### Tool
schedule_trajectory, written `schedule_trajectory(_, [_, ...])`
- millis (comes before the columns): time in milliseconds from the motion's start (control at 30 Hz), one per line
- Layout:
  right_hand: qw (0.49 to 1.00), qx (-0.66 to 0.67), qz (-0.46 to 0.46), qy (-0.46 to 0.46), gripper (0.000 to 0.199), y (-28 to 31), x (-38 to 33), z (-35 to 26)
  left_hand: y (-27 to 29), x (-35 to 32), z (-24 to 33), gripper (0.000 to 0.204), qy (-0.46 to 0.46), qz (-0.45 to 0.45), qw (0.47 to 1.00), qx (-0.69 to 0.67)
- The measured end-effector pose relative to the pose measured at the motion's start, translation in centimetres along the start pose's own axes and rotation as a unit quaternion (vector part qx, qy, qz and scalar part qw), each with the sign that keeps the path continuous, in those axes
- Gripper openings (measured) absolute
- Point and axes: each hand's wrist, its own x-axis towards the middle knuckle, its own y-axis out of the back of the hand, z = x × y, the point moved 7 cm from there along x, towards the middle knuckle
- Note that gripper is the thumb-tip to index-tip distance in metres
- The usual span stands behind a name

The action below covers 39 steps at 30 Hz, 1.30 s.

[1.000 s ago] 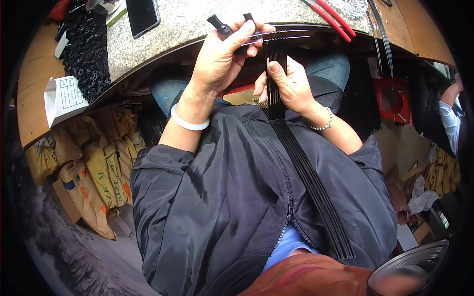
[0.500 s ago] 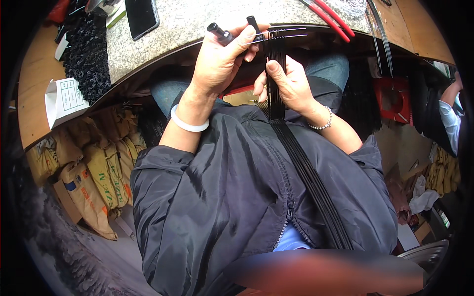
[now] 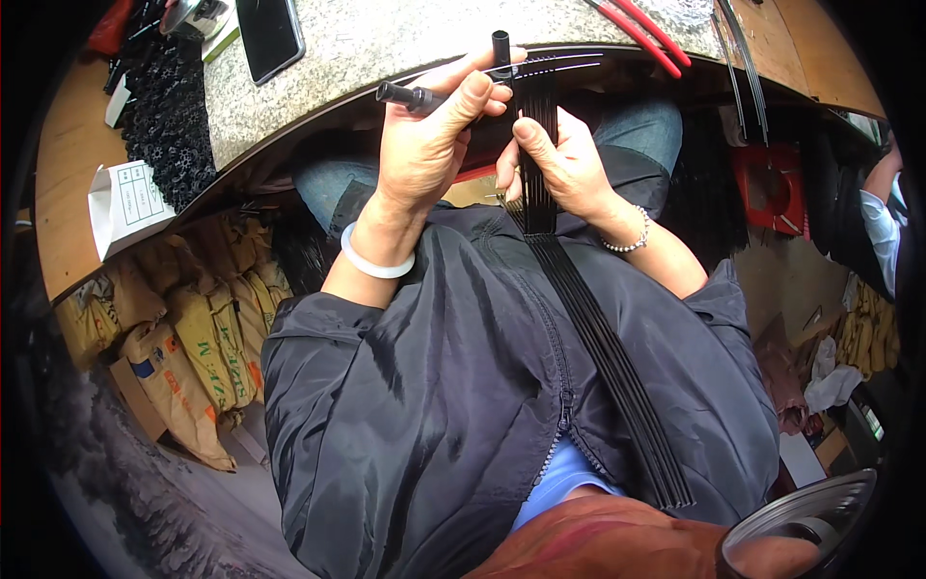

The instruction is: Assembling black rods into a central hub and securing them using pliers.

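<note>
- A speckled grey stone worktop (image 3: 386, 58) is curving across the 12 o'clock part of the head view, with a wooden ledge (image 3: 53, 193) running down at 9 o'clock.
- A dark phone (image 3: 270, 34) is lying on the stone at 11 o'clock, and a heap of small black parts (image 3: 169, 116) is sitting just beside it toward 10 o'clock.
- A red-handled tool (image 3: 641, 34) is resting on the worktop at 1 o'clock.
- Tan sacks (image 3: 193, 347) are leaning under the ledge at 8 o'clock; a red bin (image 3: 767, 188) is standing at 3 o'clock.
- The left hand (image 3: 424, 145) is rising from the lap, wrist bent back, wearing a white bangle (image 3: 376, 262); its fingers are closing tightly around a short black tube (image 3: 410, 96) that is pointing toward 10 o'clock.
- The right hand (image 3: 559, 159), with a beaded bracelet (image 3: 627, 241), is sitting just beside the left at its 3 o'clock, fingers pinching a bundle of thin black rods (image 3: 598, 347).
- The bundle is running from the worktop edge at 12 o'clock, through that hand, down across the dark jacket (image 3: 434, 405) toward 5 o'clock.
- Another black tube (image 3: 501, 46) is standing upright at the left fingertips.
</note>
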Motion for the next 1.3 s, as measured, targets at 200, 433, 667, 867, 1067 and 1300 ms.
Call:
schedule_trajectory(200, [1.0, -0.003, -0.001, 0.006, 0.029, 0.0, -0.1, -0.1, -0.1, 0.3, -0.4, 0.032, 0.03, -0.032, 0.998, -0.055])
schedule_trajectory(433, [0.999, -0.023, 0.008, 0.03, 0.035, -0.2, 0.0, -0.3, 0.0, 0.5, -0.2, 0.03, -0.049, 0.051, 0.992, 0.103])
schedule_trajectory(667, [1.0, -0.013, 0.012, 0.02, 0.042, -0.1, -0.2, -0.2, -0.2, 0.8, -0.7, 0.028, -0.032, 0.034, 0.998, 0.04])
schedule_trajectory(867, [0.999, -0.018, -0.027, -0.003, 0.045, -0.4, -0.3, -0.2, -0.6, 0.8, -1.1, 0.03, 0.0, -0.001, 1.0, -0.008])
schedule_trajectory(1067, [0.998, -0.041, -0.024, 0.028, 0.051, -0.3, -0.2, -0.3, 0.5, 1.5, -1.8, 0.025, 0.056, -0.02, 0.998, -0.005])
schedule_trajectory(1300, [0.998, -0.02, -0.066, -0.011, 0.055, -0.2, 0.3, 0.3, 0.6, 1.5, -1.4, 0.016, 0.047, -0.042, 0.997, 0.045])
